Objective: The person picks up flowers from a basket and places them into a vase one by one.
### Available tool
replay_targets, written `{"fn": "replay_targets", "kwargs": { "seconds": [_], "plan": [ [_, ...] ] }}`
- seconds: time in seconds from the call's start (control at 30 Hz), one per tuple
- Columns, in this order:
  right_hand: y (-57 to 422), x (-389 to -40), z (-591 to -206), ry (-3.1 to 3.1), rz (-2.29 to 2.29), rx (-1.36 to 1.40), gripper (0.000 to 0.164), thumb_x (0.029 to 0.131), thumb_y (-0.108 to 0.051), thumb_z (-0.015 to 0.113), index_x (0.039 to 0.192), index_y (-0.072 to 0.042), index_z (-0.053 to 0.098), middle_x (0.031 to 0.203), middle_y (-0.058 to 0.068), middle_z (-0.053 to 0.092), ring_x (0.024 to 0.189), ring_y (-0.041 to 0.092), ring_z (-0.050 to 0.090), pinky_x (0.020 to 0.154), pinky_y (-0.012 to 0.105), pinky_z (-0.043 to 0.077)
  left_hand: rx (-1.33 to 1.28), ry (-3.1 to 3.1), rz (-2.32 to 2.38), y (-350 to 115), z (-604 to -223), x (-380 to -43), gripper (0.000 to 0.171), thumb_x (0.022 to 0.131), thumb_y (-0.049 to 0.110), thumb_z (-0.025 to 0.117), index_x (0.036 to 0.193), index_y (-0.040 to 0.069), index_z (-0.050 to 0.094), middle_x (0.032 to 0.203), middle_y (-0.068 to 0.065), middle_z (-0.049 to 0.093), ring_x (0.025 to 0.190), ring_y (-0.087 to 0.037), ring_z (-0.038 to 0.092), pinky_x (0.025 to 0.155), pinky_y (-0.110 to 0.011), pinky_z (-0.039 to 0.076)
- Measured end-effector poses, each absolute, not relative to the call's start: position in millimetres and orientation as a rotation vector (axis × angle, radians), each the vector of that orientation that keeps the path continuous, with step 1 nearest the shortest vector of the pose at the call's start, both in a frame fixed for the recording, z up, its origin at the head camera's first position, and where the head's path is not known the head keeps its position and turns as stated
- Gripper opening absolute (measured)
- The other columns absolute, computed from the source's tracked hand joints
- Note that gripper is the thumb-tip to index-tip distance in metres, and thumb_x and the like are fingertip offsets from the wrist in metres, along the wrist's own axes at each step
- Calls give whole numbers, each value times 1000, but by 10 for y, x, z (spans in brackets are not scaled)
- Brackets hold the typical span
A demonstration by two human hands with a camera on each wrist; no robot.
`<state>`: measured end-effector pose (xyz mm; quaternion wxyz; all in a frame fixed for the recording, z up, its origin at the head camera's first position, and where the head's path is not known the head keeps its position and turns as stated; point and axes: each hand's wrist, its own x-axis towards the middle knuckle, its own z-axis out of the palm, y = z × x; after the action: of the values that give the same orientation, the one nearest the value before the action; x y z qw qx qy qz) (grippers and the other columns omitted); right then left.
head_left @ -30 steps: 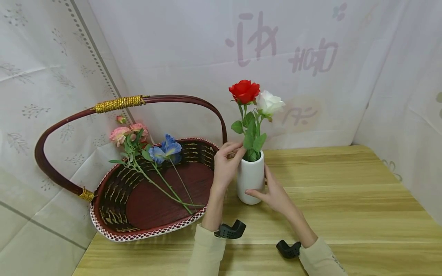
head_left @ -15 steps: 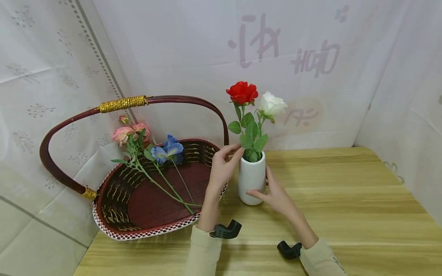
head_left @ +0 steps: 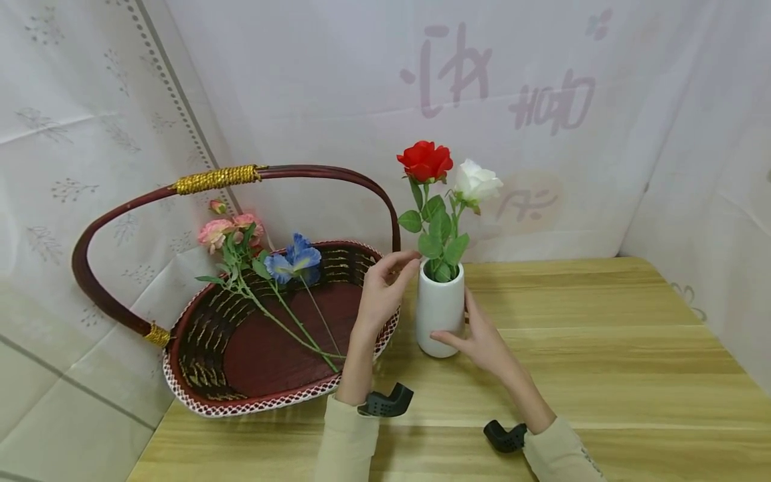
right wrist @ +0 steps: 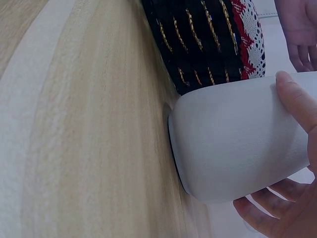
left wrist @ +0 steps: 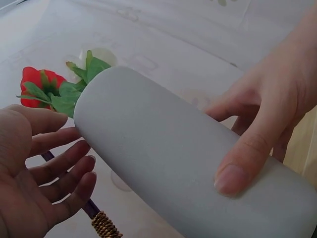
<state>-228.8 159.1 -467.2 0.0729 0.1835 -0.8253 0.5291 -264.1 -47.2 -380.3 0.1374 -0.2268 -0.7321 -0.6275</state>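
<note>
A white vase (head_left: 436, 311) stands upright on the wooden table, holding a red rose (head_left: 425, 161) and a white rose (head_left: 477, 181) with green leaves. My right hand (head_left: 484, 340) grips the vase from the right, its thumb (left wrist: 237, 171) across the front and its fingers (right wrist: 262, 213) around the other side. My left hand (head_left: 381, 291) is at the left of the vase rim with loosely bent fingers and holds nothing. In the left wrist view its fingertips are right beside the rim, near the leaves. The lower stems are hidden inside the vase.
Left of the vase stands a dark red woven basket (head_left: 259, 404) with a tall arched handle (head_left: 325, 173). Pink flowers (head_left: 217, 234) and a blue flower (head_left: 295, 261) lie in it, stems toward the front. A printed white curtain (head_left: 319, 80) hangs behind the table (head_left: 602, 348).
My left hand has drawn slightly left, away from the leaves at the vase rim. The right hand stays on the vase. The head view has shifted a little.
</note>
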Motion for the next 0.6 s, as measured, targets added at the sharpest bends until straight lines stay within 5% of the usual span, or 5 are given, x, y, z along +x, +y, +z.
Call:
{"fn": "replay_targets", "kwargs": {
  "seconds": [0.27,0.6],
  "plan": [
    [1592,-2275,-4666,-2486,1595,543,106,86,-33,84,163,-20,12,157,13,36,139,31,41,106,56,45,-611,-2131,-1781,-495,-3525,-2361,23,101,2,60,119,-9,68,114,-23,69,101,-32,64,85,-37,54],
    [1578,-2283,-4668,-2499,1588,523,106,85,-35,84,162,-17,14,157,15,37,139,32,41,106,57,44,-576,-2135,-1765,-607,-3537,-2332,23,100,2,61,119,-10,67,113,-28,67,102,-36,65,88,-40,56]
  ]
}}
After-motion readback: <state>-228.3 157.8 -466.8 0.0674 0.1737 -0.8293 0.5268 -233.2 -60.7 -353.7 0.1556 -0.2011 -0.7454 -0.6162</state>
